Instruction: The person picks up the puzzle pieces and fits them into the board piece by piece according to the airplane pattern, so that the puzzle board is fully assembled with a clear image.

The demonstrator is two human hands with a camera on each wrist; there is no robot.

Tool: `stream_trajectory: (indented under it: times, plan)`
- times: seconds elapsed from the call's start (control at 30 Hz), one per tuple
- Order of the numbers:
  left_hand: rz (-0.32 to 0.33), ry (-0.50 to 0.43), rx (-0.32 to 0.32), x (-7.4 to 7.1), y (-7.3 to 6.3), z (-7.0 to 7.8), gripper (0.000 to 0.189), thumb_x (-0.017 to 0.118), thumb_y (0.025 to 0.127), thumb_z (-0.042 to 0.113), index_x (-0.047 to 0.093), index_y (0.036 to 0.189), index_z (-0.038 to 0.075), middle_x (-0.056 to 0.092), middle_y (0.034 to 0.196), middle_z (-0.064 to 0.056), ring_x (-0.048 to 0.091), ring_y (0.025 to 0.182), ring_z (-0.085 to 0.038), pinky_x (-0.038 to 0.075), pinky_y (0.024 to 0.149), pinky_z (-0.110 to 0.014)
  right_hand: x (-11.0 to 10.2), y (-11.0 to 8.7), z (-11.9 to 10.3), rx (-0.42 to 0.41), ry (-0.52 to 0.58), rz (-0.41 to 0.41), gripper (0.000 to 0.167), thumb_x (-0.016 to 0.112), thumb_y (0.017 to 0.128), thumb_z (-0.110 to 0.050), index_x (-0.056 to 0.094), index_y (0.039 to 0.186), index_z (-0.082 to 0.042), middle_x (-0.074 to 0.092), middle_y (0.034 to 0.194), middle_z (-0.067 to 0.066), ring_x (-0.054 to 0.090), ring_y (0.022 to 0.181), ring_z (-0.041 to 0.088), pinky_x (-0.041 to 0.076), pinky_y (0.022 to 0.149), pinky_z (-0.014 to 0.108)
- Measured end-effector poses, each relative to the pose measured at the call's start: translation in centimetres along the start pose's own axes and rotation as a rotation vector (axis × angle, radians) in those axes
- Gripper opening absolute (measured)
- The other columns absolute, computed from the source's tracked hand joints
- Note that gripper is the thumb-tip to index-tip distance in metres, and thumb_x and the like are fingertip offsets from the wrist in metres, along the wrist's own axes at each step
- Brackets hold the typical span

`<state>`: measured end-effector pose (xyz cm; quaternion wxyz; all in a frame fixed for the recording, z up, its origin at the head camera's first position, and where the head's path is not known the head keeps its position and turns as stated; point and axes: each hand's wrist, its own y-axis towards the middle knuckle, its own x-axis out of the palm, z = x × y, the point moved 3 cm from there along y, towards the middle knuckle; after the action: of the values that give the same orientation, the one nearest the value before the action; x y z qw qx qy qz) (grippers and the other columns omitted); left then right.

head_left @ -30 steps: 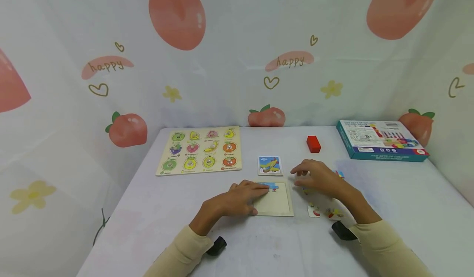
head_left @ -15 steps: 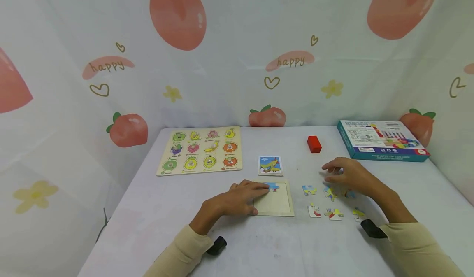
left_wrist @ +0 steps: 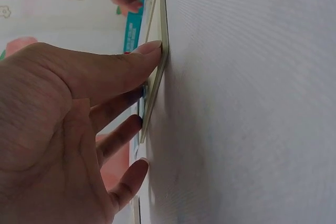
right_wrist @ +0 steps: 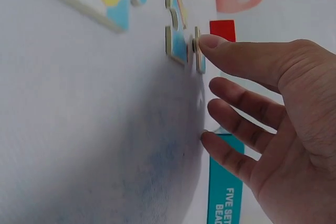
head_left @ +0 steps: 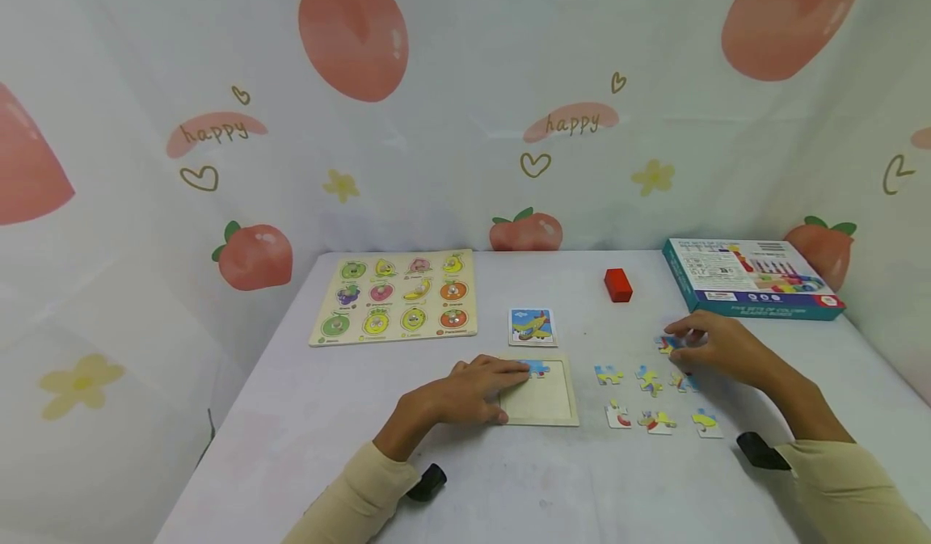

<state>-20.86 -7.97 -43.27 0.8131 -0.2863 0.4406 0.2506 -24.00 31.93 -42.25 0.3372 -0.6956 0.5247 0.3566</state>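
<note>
My left hand (head_left: 473,394) lies over the left side of a shallow wooden puzzle tray (head_left: 538,424), fingers extended. Its fingertips reach a blue puzzle piece (head_left: 539,368) in the upper part of the tray; in the left wrist view the thumb (left_wrist: 149,48) presses on the tray's rim. Over on the right, my right hand (head_left: 727,350) has thumb and index finger around a blue-and-red puzzle piece (head_left: 665,343) on the table. The right wrist view shows that thumb (right_wrist: 212,41) touching the piece's edge, its other fingers spread loosely and the index finger hidden.
Several loose puzzle pieces (head_left: 650,380) lie in rows right of the tray. An airplane picture card (head_left: 532,327) sits behind it. Farther back are a fruit board (head_left: 393,297), a red block (head_left: 618,285) and a teal-edged box (head_left: 756,277).
My right hand has moved right, away from beside the tray, and come down to the puzzle piece at the back of the rows. The left hand has stayed on the tray.
</note>
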Motion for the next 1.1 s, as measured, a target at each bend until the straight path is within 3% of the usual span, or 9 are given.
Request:
stream_trajectory:
  times: [0.23, 0.67, 1.1]
  plan:
    - [-0.001, -0.006, -0.003, 0.09, 0.00, -0.05, 0.070, 0.072, 0.100, 0.024, 0.042, 0.165, 0.024, 0.033, 0.171, 0.015, 0.030, 0.155, -0.019, 0.035, 0.108, -0.042, -0.07, 0.29, 0.86, 0.004, -0.005, -0.026, 0.051, 0.083, 0.091, -0.029, 0.072, 0.129, 0.002, 0.068, 0.109, 0.013, 0.061, 0.101, 0.030, 0.056, 0.075, 0.039]
    - [-0.002, -0.020, -0.008, 0.12, -0.06, -0.09, 0.071, 0.072, 0.100, 0.023, 0.042, 0.165, 0.024, 0.033, 0.171, 0.014, 0.031, 0.155, -0.019, 0.035, 0.110, -0.044, 0.02, 0.66, 0.87, -0.047, -0.021, -0.028, 0.037, 0.081, 0.092, -0.021, 0.077, 0.122, 0.000, 0.072, 0.108, 0.009, 0.061, 0.096, 0.023, 0.053, 0.076, 0.033]
    - [-0.001, -0.014, 0.003, 0.01, -0.07, -0.02, 0.071, 0.071, 0.101, 0.023, 0.041, 0.165, 0.024, 0.033, 0.171, 0.014, 0.031, 0.155, -0.020, 0.035, 0.109, -0.045, -0.13, 0.43, 0.83, -0.036, -0.032, -0.021, 0.038, 0.084, 0.091, -0.025, 0.077, 0.114, 0.005, 0.074, 0.103, 0.010, 0.066, 0.096, 0.026, 0.059, 0.083, 0.045]
